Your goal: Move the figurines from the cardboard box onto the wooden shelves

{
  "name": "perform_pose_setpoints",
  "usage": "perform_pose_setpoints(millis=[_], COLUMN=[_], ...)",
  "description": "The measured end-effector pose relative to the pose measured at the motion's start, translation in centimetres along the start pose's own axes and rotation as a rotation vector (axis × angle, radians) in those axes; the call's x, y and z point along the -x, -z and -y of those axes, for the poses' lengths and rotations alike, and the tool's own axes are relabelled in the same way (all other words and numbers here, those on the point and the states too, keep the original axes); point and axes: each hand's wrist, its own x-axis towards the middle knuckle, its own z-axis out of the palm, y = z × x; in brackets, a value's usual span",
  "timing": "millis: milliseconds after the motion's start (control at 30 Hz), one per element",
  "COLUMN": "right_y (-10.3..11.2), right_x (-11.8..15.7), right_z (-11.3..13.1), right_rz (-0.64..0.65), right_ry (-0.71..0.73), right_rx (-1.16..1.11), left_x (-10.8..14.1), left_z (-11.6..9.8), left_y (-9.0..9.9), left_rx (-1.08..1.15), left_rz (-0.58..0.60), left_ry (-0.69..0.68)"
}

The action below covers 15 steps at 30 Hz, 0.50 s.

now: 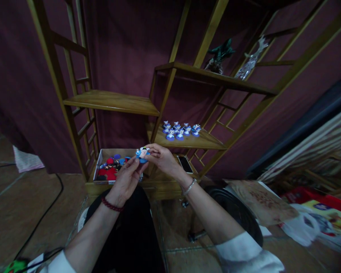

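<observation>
A small blue and white figurine (143,152) on a round blue base is held up between both my hands, in front of the shelf unit. My left hand (127,176) pinches its base from the lower left, while the fingers of my right hand (161,161) grip it from the right. Below and behind my left hand sits an open white box (100,161) with several red, blue and purple pieces in it. Farther back, several little figurines (180,132) on purple bases stand grouped on a wooden shelf (191,142).
A phone (185,164) lies right of my hands on the low board. An upper shelf (216,76) carries a dark green ornament (220,55) and a clear deer-like ornament (251,60). A black round stool (235,212) stands at right. A cable (49,212) crosses the floor at left.
</observation>
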Motion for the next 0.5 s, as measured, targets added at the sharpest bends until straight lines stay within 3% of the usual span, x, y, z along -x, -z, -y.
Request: perform_pose_setpoints(millis=[133,500], right_y=[0.8,3.2], right_x=[0.3,0.0], right_z=[-0.1,-2.3], right_rz=[-0.025,-0.008], right_ry=[-0.049,0.030], right_rx=[-0.071,-0.022], left_x=[-0.4,-2.1], left_z=[0.7,2.7], left_y=[-0.5,-1.2], left_rx=[0.034,-0.074], left_rz=[-0.010,-0.008], left_ry=[0.031,0.029])
